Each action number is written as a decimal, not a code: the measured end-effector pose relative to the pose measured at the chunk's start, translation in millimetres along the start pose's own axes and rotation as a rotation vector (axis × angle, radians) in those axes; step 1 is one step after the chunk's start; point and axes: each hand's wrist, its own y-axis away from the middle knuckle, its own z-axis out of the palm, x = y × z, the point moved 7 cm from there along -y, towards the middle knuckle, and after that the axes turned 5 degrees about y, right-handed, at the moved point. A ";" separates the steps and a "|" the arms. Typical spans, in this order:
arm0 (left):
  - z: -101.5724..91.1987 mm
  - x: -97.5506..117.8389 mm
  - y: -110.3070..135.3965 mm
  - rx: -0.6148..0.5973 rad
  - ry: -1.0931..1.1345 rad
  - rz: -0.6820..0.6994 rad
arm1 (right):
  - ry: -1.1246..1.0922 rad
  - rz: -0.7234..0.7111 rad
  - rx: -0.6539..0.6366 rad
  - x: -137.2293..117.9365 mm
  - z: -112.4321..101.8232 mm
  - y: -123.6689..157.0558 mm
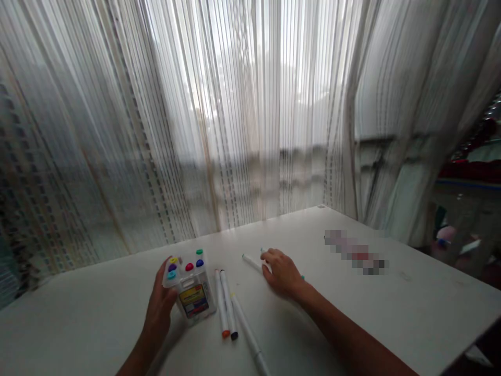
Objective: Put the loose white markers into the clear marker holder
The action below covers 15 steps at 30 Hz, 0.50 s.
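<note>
My left hand (159,300) grips the left side of a clear plastic case (209,292) standing on the table, tilted a little. Inside the case are several markers with yellow, purple, blue, red and green caps, and its front carries a dark label with yellow. To the right, my right hand (282,272) rests low over the table, its fingers curled down on a white marker whose teal ends show on either side of the hand. Another white marker (251,262) with a green tip lies partly under those fingers, so I cannot see its far end.
Between my hands lie a white marker with an orange end (221,305), one with a black end (229,305) and a longer one with a yellow tip (247,331). A pixelated object (352,250) lies on the white table (415,308) at right. Sheer curtains (250,130) hang behind.
</note>
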 end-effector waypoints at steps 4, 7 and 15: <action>-11.3 -28.1 9.8 -0.015 -0.087 -0.197 | -0.047 0.045 -0.085 15.4 7.4 1.8; -13.4 -33.0 13.4 -0.008 -0.169 -0.270 | -0.015 0.034 -0.147 13.7 8.4 1.1; -0.6 -32.5 22.9 -0.034 -0.056 -0.354 | 0.098 0.008 -0.244 11.2 15.0 0.5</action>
